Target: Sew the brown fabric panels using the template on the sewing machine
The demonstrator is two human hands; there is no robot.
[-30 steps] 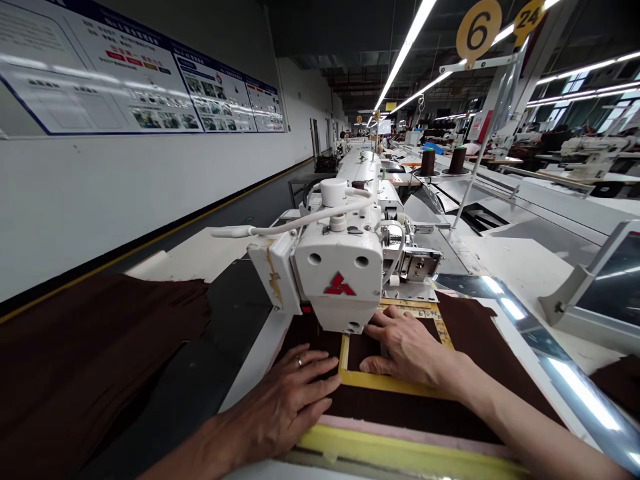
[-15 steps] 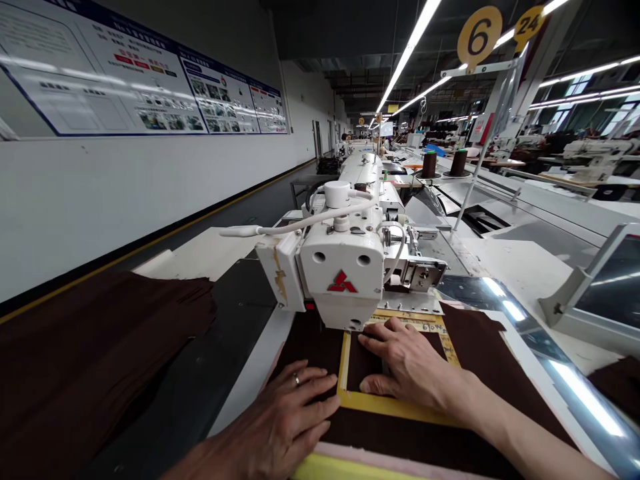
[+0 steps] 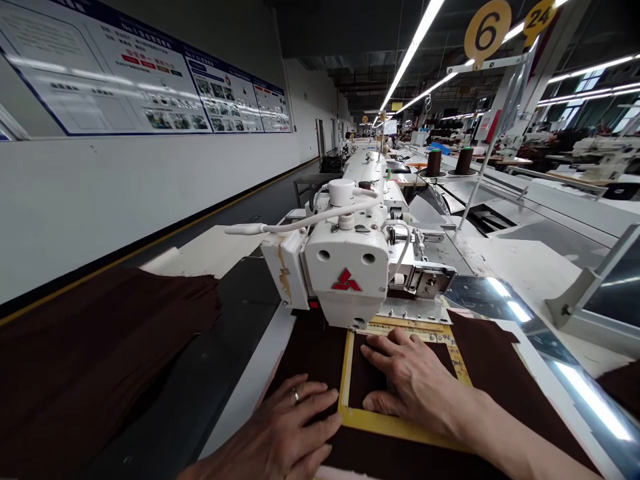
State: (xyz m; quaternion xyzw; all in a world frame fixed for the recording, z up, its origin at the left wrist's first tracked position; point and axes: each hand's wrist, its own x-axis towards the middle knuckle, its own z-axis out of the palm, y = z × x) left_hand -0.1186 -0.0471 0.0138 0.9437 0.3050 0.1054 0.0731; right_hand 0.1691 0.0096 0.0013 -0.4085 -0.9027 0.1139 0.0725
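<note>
A white sewing machine head [image 3: 347,267] with a red three-part emblem stands in front of me. Below it, dark brown fabric [image 3: 315,347] lies flat under a yellow rectangular frame [image 3: 380,422] with handwriting along its far edge. My left hand [image 3: 295,427], a ring on one finger, rests on the fabric with its fingertips at the frame's left edge. Its fingers are stretched out. Inside the frame, my right hand [image 3: 410,373] lies on the brown fabric, fingers extended and thumb apart, its wrist crossing the frame's near right part. The needle area is hidden behind the machine head.
A pile of brown fabric [image 3: 110,333] lies on the left. A tilted screen [image 3: 615,287] stands at the right edge. Brown thread cones [image 3: 434,163] are farther back, near a pole with a round "6" sign [image 3: 487,32]. A glossy strip [image 3: 560,353] runs along the right.
The yellow frame and the brown fabric have slid slightly toward me, away from the machine head. My hands stay on them. The view has shifted a little left.
</note>
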